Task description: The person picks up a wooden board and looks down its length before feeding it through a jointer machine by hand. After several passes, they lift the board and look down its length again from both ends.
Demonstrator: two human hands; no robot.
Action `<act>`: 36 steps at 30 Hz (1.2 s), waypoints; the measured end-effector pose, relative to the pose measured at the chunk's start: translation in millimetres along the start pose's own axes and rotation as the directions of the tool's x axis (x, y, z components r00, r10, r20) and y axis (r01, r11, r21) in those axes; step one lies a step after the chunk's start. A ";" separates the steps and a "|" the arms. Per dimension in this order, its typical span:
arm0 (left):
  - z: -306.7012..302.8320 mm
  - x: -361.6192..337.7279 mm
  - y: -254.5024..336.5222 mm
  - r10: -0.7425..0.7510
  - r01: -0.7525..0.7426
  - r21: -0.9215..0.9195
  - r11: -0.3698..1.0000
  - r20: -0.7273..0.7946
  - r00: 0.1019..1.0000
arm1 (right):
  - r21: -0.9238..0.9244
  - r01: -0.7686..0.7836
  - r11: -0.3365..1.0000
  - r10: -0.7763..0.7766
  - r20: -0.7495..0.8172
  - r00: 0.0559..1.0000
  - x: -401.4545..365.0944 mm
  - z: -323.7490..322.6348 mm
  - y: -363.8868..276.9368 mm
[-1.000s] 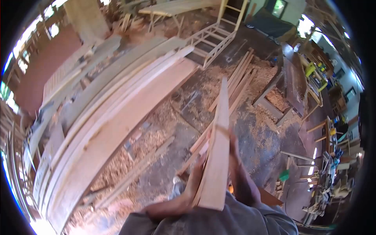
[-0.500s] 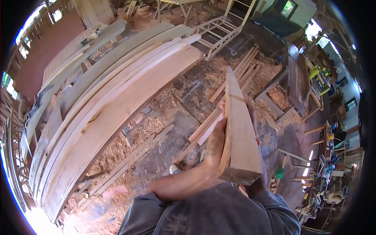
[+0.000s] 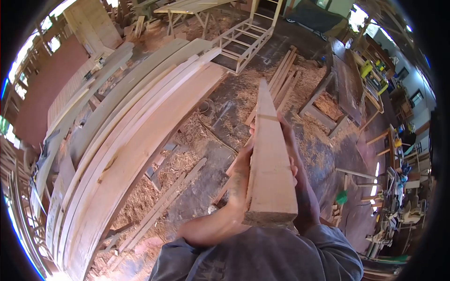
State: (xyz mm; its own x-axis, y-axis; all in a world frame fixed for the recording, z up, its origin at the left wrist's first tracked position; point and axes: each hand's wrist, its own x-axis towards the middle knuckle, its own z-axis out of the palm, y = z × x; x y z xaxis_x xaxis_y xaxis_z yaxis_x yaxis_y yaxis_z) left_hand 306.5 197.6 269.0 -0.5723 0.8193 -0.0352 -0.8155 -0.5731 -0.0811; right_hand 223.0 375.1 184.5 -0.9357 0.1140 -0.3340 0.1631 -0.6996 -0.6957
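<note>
A long, thick wooden plank (image 3: 272,173) points away from my chest, its rough sawn near end close to my shirt. My left hand (image 3: 245,151) is closed around the plank's left side, with the palm and some fingers hidden beneath it. On the opposite side, my right hand (image 3: 287,131) grips the right edge, partly hidden behind the wood. Fingertips show along that right edge, lower down. The plank is held up off the floor, and a darker band crosses its face toward the far end.
Several long boards (image 3: 136,136) lie side by side on supports at the left. Wood strips (image 3: 281,77) rest on the shaving-covered floor ahead. A ladder-like wooden frame (image 3: 241,42) stands farther off. At the right are a dark wooden bench (image 3: 346,89) and cluttered worktables.
The plank and both hands have shifted left in view, and the plank's near end looks more level. The surroundings have shifted as the head turned slightly. Both hands keep their hold.
</note>
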 end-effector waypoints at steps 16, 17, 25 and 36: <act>0.0 5.7 -27.9 0.056 -0.050 -0.110 0.993 0.051 0.997 | 0.169 -0.045 0.985 -0.014 0.332 0.943 31.6 -70.6 28.7; -5.7 7.7 -38.2 0.083 -0.080 -0.072 0.994 0.041 0.996 | 0.197 -0.066 0.978 0.009 0.279 0.960 22.4 -65.7 27.4; -61.0 22.3 -113.8 -0.311 0.394 0.169 0.904 -0.372 0.875 | 0.655 -0.422 0.627 0.360 0.237 0.903 -28.0 -113.6 -12.0; -231.1 76.1 -68.2 -0.392 0.748 0.579 0.324 -0.638 0.663 | -0.555 -0.579 0.597 0.307 -0.509 0.804 -114.9 -293.9 -5.0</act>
State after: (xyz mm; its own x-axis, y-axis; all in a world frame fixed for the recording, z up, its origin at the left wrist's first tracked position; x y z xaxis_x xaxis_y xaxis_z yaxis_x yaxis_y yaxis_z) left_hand 338.6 303.1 41.6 -0.0041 0.7793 -0.6266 -0.7427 0.4172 0.5238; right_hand 421.6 572.8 39.5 -0.5428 0.2364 -0.8059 0.8132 -0.0918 -0.5747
